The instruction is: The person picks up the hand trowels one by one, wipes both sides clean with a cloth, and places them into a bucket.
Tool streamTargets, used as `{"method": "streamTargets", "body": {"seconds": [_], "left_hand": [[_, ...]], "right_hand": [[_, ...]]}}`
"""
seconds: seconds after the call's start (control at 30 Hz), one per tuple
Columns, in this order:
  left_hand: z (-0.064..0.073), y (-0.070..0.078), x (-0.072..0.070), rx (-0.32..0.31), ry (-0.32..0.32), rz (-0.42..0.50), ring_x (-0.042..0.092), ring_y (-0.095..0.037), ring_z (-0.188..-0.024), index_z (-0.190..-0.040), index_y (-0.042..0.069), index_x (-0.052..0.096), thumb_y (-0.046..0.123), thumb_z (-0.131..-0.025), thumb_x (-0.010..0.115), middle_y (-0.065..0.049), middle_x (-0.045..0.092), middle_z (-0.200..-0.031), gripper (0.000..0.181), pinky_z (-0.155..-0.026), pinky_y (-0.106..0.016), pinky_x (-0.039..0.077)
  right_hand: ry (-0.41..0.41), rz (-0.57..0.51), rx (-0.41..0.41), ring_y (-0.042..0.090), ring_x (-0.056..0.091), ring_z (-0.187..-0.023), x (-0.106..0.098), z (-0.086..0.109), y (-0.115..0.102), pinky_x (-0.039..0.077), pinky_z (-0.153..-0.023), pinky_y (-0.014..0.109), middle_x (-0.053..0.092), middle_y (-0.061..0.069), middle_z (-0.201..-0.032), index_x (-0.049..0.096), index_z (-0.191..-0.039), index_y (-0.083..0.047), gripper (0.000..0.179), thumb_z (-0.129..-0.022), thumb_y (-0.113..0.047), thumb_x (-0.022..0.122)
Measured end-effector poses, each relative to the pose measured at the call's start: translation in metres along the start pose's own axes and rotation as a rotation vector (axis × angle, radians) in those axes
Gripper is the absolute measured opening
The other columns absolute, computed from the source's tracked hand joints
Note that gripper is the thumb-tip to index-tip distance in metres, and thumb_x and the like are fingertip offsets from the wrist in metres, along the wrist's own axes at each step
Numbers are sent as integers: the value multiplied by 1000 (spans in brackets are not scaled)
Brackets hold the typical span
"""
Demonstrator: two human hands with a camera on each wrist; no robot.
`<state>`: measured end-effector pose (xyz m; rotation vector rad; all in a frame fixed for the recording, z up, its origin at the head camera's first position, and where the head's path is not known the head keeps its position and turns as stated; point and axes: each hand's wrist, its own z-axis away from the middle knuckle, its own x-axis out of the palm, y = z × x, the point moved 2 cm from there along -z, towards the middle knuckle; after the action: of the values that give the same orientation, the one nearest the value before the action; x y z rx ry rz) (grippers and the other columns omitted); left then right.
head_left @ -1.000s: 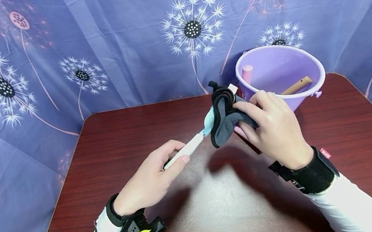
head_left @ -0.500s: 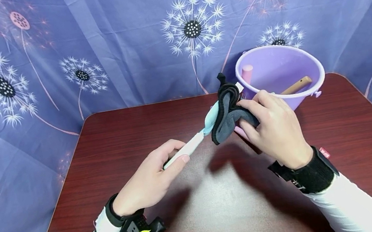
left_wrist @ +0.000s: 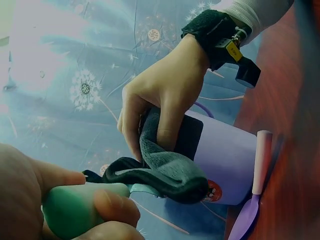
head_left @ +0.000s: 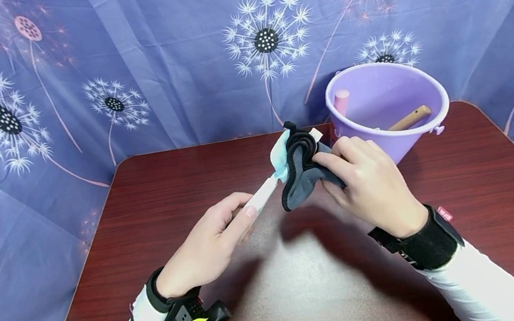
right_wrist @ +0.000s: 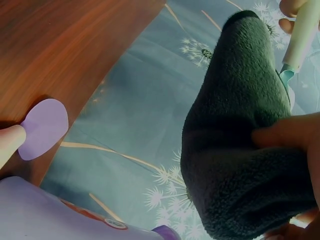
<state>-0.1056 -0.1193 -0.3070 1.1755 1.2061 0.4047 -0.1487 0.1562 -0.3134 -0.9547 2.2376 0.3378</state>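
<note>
My left hand point(head_left: 204, 244) grips the pale handle of a toy shovel point(head_left: 262, 195), thumb lying along its top. The light-blue, spoon-shaped blade points up and away over the table, its right side covered by a grey cloth point(head_left: 301, 176) with black edging. My right hand point(head_left: 369, 183) pinches that bunched cloth between thumb and fingers, right against the blade. In the left wrist view, the handle's rounded end point(left_wrist: 67, 212) shows green. Fuzzy cloth point(right_wrist: 235, 90) fills much of the right wrist view and hides most of the blade there.
A purple bucket point(head_left: 388, 76) stands at the back right, close behind my right hand. Inside are a pink handle point(head_left: 342, 102) and a wooden handle point(head_left: 411, 118). A purple shovel point(left_wrist: 262, 165) with a pink handle lies beside the bucket. Patterned blue fabric point(head_left: 173, 57) hangs behind the table.
The cloth has gone slightly up and right, then back down and left along the blade. The blade has turned, showing more of itself left of the cloth. My left thumb has shifted on the handle.
</note>
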Motion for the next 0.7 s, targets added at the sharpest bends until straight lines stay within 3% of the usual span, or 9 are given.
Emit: {"method": "streamTargets", "body": {"seconds": [0.33,0.7], "left_hand": [[-1,0,-1,6,-11,92,37,-18,-56,-104,17,57,33,-108,42,-6,50,-72,23,-51,-29,33],[-1,0,-4,-26,1,235,35,-18,-57,-99,6,53,28,-110,37,-11,47,-72,30,-53,-26,31]], "right_hand": [[-40,-7,-88,27,45,-73,3,-1,-4,34,-62,40,48,4,-85,69,-111,-8,25,-88,-13,64],[-101,3,-120,26,41,-74,5,2,-4,32,-63,39,47,4,-86,70,-112,-10,27,-87,-18,69]]}}
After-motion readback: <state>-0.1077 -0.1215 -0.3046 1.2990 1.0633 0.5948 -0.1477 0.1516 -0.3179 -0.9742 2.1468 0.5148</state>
